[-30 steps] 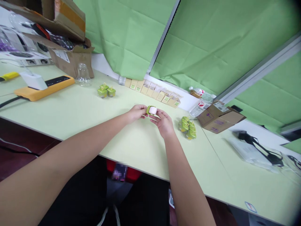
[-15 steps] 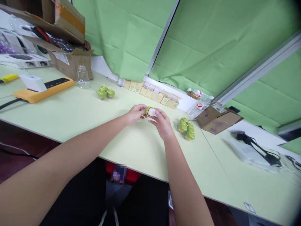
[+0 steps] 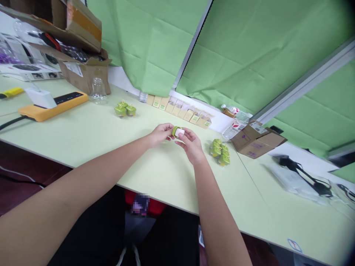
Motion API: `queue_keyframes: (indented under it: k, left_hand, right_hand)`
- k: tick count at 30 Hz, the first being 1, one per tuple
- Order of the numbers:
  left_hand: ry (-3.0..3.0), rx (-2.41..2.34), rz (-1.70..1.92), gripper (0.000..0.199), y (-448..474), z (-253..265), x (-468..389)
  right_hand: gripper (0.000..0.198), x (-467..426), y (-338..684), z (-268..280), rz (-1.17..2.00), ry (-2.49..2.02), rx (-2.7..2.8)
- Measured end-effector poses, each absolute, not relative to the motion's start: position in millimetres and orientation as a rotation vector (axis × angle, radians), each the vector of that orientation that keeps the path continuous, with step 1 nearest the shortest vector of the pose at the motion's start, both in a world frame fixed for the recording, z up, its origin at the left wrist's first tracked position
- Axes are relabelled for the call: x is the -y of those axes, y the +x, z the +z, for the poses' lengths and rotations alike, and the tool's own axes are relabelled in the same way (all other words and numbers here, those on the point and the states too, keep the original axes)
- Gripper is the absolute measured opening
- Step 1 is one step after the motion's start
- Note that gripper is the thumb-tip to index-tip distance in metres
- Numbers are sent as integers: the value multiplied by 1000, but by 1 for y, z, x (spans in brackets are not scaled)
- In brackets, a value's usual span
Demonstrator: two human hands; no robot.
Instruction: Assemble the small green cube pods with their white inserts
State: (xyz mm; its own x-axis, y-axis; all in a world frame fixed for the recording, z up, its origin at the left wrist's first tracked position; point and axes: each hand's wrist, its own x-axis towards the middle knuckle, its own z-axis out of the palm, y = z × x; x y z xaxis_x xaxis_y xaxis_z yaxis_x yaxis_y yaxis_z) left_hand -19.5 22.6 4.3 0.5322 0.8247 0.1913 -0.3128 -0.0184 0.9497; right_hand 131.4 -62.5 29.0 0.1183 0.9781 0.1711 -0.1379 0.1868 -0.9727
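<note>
Above the table, both hands meet at a small green cap (image 3: 173, 132) with a white rounded piece (image 3: 179, 131) set at its open side. My left hand (image 3: 160, 134) pinches the green cap from the left. On the other side, my right hand (image 3: 192, 144) has its thumb pressed on the white piece, with its fingers curled behind. Whether the white piece is fixed inside the cap, I cannot tell. To the right stands a cluster of small clear containers with green lids (image 3: 220, 150). A smaller cluster of green-lidded containers (image 3: 125, 109) sits farther back on the left.
A row of small cardboard boxes (image 3: 179, 109) lines the back edge. At left are an orange power strip (image 3: 55, 107), a clear jar (image 3: 98, 90) and an open carton (image 3: 85, 75). Plastic bottles (image 3: 235, 123), a brown box (image 3: 256, 140) and a black strap (image 3: 307, 175) lie at right.
My right thumb has shifted slightly down and left on the white piece, which now looks tilted a little more. My left hand stays almost where it was.
</note>
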Motion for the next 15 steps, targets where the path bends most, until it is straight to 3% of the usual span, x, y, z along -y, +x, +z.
queue_keyframes:
  k: [7, 12, 15]
  left_hand:
    - [1302, -515, 963, 34, -18, 3, -23]
    - [1333, -576, 959, 25, -19, 4, -23]
    - [1336, -607, 982, 19, -18, 3, -25]
  right_hand:
    - [32, 59, 137, 25, 1101, -1025, 1001]
    - [37, 60, 134, 25, 1069, -1075, 1076]
    - [28, 57, 138, 23, 1057, -1131, 1000]
